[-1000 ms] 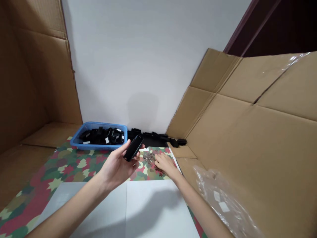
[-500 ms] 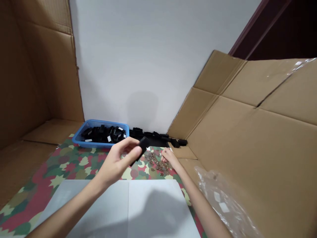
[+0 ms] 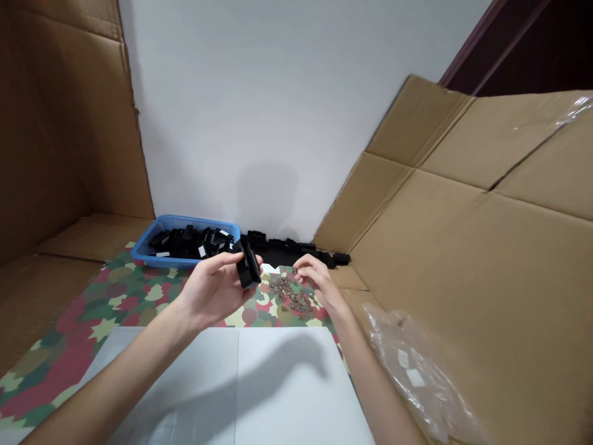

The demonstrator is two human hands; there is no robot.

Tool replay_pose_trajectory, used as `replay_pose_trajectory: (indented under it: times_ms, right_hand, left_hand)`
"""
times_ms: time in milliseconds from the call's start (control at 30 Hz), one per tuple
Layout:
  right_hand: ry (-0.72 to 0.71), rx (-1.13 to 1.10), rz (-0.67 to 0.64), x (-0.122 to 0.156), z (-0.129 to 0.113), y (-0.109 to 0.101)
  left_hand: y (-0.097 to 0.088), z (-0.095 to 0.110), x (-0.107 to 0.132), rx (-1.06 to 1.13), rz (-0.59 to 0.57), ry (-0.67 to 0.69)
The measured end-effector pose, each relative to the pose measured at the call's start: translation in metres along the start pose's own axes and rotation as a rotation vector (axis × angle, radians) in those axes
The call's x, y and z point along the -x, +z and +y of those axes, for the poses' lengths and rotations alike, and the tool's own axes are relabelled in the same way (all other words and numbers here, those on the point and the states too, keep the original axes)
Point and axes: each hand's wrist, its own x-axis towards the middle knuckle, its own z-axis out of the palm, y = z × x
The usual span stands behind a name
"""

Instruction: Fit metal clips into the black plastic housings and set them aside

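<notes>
My left hand is closed round a small black plastic block, held upright above the camouflage-pattern mat. My right hand hovers over a heap of small metal bits on the mat, its fingertips pinched together on something too small to name. The two hands are a short way apart, with the heap between and below them.
A blue basket full of black blocks stands at the back left. More black blocks lie along the wall. A white sheet lies nearest me. Cardboard walls stand on both sides, with a clear plastic bag at the right.
My left hand has turned the black block from lying slanted to upright and drawn it slightly back. My right hand has lifted off the heap of metal bits, fingertips pinched.
</notes>
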Motion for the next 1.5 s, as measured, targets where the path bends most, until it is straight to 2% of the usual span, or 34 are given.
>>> replay_pose_trajectory:
  times_ms: [200, 333, 467, 600, 733, 867, 1033, 1200, 1333, 1400, 1500]
  right_hand:
    - [-0.173, -0.052, -0.053, 0.01, -0.058, 0.029]
    - [-0.256, -0.14, -0.061, 0.013, -0.078, 0.05]
    - [-0.354, -0.216, -0.047, 0.015, -0.082, 0.065]
    - [-0.502, -0.29, 0.022, 0.021, -0.08, 0.079]
    - [-0.604, -0.209, 0.066, 0.029, -0.075, 0.091]
    - [-0.633, -0.141, 0.039, 0.033, -0.072, 0.095]
    - [-0.561, -0.188, -0.167, 0.032, -0.075, 0.088]
    - [-0.32, -0.138, -0.319, 0.026, -0.082, 0.071]
    - [-0.106, 0.004, -0.498, 0.017, -0.083, 0.061]
    - [-0.063, -0.022, -0.514, 0.015, -0.082, 0.06]
    - [-0.089, -0.089, -0.378, 0.015, -0.081, 0.063]
  left_hand:
    - [-0.003, -0.005, -0.003, -0.043, -0.074, -0.027]
    - [-0.005, -0.008, 0.001, -0.063, -0.151, -0.015]
    - [-0.006, -0.01, 0.005, -0.024, -0.219, -0.014]
    - [-0.004, -0.01, 0.01, 0.006, -0.276, 0.024]
    - [-0.002, -0.011, 0.014, -0.052, -0.285, 0.173]
    - [0.0, -0.008, 0.015, -0.178, -0.227, 0.339]
    - [-0.002, -0.002, 0.016, -0.311, -0.178, 0.422]
    - [-0.011, 0.004, 0.008, -0.416, -0.242, 0.266]
    - [-0.018, 0.004, 0.0, -0.461, -0.219, 0.19]
    - [-0.019, 0.003, -0.001, -0.44, -0.221, 0.18]
    - [-0.018, 0.002, -0.002, -0.361, -0.231, 0.195]
